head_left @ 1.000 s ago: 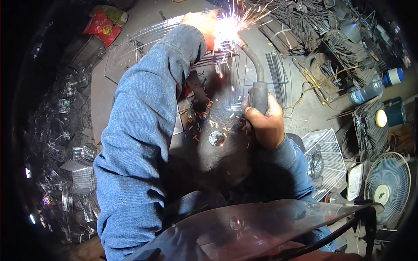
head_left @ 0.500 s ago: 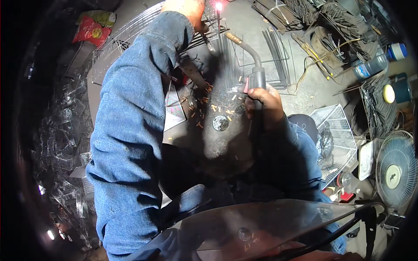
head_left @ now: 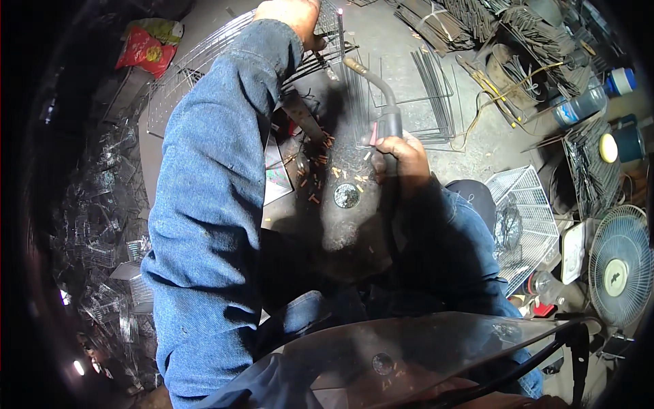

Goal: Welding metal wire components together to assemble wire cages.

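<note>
My right hand (head_left: pixel 403 161) is closed round the handle of a welding torch (head_left: pixel 389 121), its thumb beside the pink-red trigger. The torch's curved neck ends in a tan nozzle (head_left: pixel 355 66), which points up and left. At the top, my outstretched left hand (head_left: pixel 291 16) grips the edge of a wire rack (head_left: pixel 216 56); most of its fingers are hidden behind the hand and sleeve. A thin upright rod (head_left: pixel 341 37) stands just right of that hand, with a small reddish glow at its tip. The nozzle is apart from the rod.
Short copper-coloured pieces (head_left: pixel 314 199) lie scattered round a dark metal stand. Bent wire rods (head_left: pixel 436 95) lie on the floor at right. Further right are a white wire basket (head_left: pixel 528 187), a fan (head_left: pixel 616 269) and a water bottle (head_left: pixel 579 109). Wire parts (head_left: pixel 95 225) pile up at left.
The torch and my right hand have shifted slightly left. The bright pink-white glow at the rod's tip has dimmed to a small spot. My left hand stays almost in place.
</note>
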`<action>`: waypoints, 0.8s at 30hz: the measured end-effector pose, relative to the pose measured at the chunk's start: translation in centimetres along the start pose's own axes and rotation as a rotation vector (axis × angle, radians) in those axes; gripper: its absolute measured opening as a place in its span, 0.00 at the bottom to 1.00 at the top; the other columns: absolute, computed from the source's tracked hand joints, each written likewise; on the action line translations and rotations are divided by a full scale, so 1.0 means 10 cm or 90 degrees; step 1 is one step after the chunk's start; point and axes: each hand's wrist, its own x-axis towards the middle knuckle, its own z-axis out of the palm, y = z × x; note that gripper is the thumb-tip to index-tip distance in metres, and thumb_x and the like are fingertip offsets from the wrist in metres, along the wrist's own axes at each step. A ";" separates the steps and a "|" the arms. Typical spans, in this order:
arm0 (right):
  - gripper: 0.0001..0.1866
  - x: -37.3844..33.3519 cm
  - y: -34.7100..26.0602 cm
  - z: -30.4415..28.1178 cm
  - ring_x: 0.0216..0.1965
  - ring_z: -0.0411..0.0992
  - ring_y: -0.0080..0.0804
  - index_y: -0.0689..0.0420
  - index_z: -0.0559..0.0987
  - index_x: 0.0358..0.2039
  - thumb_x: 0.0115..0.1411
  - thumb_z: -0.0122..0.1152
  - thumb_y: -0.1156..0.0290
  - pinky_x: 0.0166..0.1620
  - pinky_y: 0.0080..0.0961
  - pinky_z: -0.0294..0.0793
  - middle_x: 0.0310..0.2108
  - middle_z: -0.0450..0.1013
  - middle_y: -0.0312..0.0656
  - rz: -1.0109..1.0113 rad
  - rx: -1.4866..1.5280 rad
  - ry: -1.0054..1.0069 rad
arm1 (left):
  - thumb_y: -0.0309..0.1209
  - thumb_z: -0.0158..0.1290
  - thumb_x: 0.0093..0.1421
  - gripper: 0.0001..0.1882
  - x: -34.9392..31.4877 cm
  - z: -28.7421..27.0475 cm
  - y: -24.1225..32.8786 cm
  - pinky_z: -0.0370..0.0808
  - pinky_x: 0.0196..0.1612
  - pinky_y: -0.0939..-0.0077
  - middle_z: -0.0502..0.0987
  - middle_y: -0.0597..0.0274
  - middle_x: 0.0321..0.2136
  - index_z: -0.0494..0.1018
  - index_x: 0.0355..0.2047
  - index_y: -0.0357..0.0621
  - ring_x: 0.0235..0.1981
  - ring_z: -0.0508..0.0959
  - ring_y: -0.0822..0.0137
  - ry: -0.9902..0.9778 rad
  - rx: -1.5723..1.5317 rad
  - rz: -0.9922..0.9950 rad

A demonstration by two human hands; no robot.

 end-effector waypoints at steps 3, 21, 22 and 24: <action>0.09 0.01 0.01 0.01 0.13 0.62 0.23 0.59 0.71 0.35 0.51 0.51 0.73 0.16 0.21 0.64 0.16 0.65 0.37 -0.004 -0.001 0.024 | 0.49 0.60 0.45 0.38 -0.01 0.02 -0.01 0.72 0.48 0.62 0.68 0.52 0.51 0.62 0.54 0.45 0.47 0.73 0.54 0.024 0.001 -0.004; 0.13 0.16 -0.02 0.12 0.15 0.61 0.24 0.65 0.74 0.34 0.52 0.50 0.69 0.20 0.19 0.62 0.15 0.64 0.36 -0.014 0.031 0.080 | 0.47 0.58 0.49 0.32 0.10 0.09 0.04 0.74 0.44 0.62 0.72 0.51 0.45 0.65 0.48 0.41 0.43 0.76 0.54 0.008 0.009 -0.036; 0.13 0.16 -0.03 0.12 0.15 0.61 0.24 0.65 0.73 0.35 0.52 0.50 0.69 0.20 0.20 0.62 0.16 0.65 0.37 -0.007 0.038 0.071 | 0.47 0.58 0.48 0.32 0.11 0.09 0.04 0.74 0.44 0.62 0.72 0.51 0.44 0.65 0.48 0.41 0.42 0.76 0.53 0.016 0.006 -0.036; 0.14 0.16 -0.02 0.14 0.16 0.61 0.23 0.64 0.72 0.37 0.52 0.50 0.70 0.20 0.20 0.63 0.20 0.66 0.39 -0.021 0.064 0.054 | 0.44 0.57 0.50 0.29 0.09 0.09 0.03 0.74 0.43 0.62 0.72 0.51 0.44 0.65 0.48 0.41 0.42 0.76 0.53 0.018 0.003 -0.035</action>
